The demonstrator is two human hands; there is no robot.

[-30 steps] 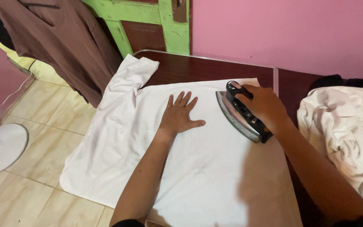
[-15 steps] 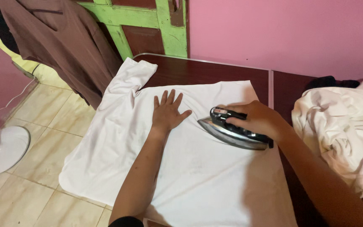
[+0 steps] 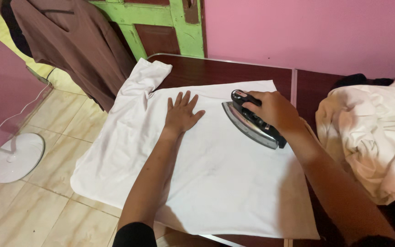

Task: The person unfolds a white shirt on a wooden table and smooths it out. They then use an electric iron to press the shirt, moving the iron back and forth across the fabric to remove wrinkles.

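The shirt is white cloth, matt and mostly smooth, with soft creases at the sleeve near the far left corner of the tabletop. The tabletop is dark brown, glossy, with a metal rim. The iron has a shiny metal sole and black plastic body. The heap is crumpled cream cloth.

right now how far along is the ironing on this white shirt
Done: the white shirt lies spread flat on the brown table, and its near part looks fairly smooth. In hand: the right hand grips the iron on the upper part, while the left hand presses the cloth flat. Left: the sleeve looks creased, and a pile of pale clothes sits crumpled at the right.
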